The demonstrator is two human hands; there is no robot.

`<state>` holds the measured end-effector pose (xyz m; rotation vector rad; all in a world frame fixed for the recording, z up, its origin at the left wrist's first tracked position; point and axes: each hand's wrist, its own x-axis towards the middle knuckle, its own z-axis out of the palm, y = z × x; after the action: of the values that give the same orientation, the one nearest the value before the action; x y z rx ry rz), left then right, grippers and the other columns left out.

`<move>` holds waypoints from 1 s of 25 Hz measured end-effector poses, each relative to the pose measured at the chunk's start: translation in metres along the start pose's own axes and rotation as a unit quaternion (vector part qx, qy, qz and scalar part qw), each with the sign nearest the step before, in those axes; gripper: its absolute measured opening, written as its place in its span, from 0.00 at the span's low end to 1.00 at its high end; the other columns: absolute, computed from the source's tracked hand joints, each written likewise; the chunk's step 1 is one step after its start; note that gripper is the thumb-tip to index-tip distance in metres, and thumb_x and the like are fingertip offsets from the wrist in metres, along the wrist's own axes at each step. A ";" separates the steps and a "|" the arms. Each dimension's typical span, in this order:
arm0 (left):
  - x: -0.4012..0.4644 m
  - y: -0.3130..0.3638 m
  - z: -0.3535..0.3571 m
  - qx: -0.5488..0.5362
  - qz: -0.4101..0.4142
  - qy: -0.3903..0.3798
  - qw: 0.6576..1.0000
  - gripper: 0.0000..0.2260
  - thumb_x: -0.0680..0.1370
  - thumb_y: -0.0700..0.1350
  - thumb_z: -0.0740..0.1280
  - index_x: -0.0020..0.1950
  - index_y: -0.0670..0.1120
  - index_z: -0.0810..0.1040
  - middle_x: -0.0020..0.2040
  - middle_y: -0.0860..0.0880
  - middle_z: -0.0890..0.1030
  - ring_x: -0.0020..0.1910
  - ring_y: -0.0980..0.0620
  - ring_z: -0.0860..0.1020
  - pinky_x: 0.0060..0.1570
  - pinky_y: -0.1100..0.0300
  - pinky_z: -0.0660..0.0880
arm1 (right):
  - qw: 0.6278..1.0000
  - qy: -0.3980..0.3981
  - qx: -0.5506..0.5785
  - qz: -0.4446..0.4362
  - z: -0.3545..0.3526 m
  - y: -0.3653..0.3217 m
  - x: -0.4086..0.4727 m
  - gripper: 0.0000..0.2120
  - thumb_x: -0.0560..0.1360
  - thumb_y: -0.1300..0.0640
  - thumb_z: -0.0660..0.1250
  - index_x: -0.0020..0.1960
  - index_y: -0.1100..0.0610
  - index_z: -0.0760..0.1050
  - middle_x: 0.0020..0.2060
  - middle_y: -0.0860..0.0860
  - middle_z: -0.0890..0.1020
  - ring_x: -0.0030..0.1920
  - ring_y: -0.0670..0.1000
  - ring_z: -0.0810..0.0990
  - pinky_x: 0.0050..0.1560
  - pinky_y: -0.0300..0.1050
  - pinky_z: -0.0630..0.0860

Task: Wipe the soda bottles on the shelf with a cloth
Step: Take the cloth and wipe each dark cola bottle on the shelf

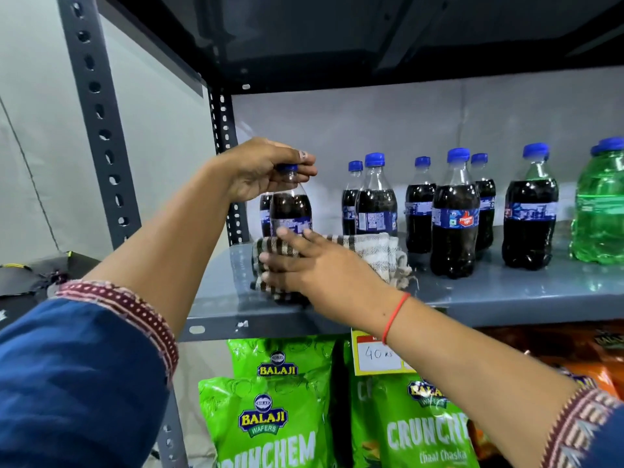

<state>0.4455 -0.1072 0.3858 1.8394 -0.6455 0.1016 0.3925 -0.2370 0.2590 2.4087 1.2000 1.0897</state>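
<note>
We hold one cola bottle (pixel 291 211) at the left end of the grey metal shelf (pixel 506 288), near its front edge. Our left hand (pixel 266 170) comes over the top and pinches the blue cap between thumb and fingertips. Our right hand (pixel 317 265), fingers spread flat, presses a striped brown-and-white cloth (pixel 368 248) around the lower part of the bottle, so the base is hidden behind cloth and hand. A second dark bottle (pixel 265 214) stands just behind the held one. Further right along the shelf stand more cola bottles (pixel 454 214) with blue caps and labels, upright in loose pairs, then a green soda bottle (pixel 599 204) at the far right. Below the shelf hang green snack packets (pixel 270 410), with a yellow price tag (pixel 374 354) on the shelf edge.
</note>
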 end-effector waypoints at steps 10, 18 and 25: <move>0.000 -0.002 0.000 -0.028 -0.014 0.007 0.999 0.08 0.75 0.42 0.64 0.51 0.42 0.79 0.43 0.50 0.85 0.46 0.55 0.82 0.47 0.64 0.78 | 0.982 0.011 0.140 0.122 -0.009 -0.020 -0.012 0.24 0.72 0.70 0.56 0.63 0.52 0.72 0.72 0.44 0.64 0.74 0.59 0.50 0.54 0.59 0.73; -0.001 0.040 0.024 0.128 0.210 0.238 0.940 0.07 0.72 0.46 0.68 0.38 0.44 0.83 0.47 0.57 0.82 0.41 0.68 0.77 0.46 0.72 0.71 | 0.819 0.411 0.274 0.290 -0.071 0.000 -0.045 0.27 0.65 0.72 0.54 0.59 0.53 0.75 0.62 0.41 0.68 0.63 0.32 0.63 0.68 0.32 0.58; 0.025 0.031 0.093 0.074 0.027 0.007 0.997 0.10 0.75 0.47 0.64 0.38 0.42 0.74 0.33 0.45 0.72 0.33 0.49 0.68 0.37 0.57 0.66 | 0.937 0.196 0.047 0.287 -0.050 0.049 -0.060 0.24 0.71 0.71 0.59 0.63 0.53 0.72 0.69 0.48 0.69 0.71 0.61 0.59 0.62 0.55 0.70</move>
<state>0.4295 -0.2068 0.3878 1.9624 -0.6929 0.2035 0.3624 -0.3199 0.2877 2.7900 0.6421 1.7813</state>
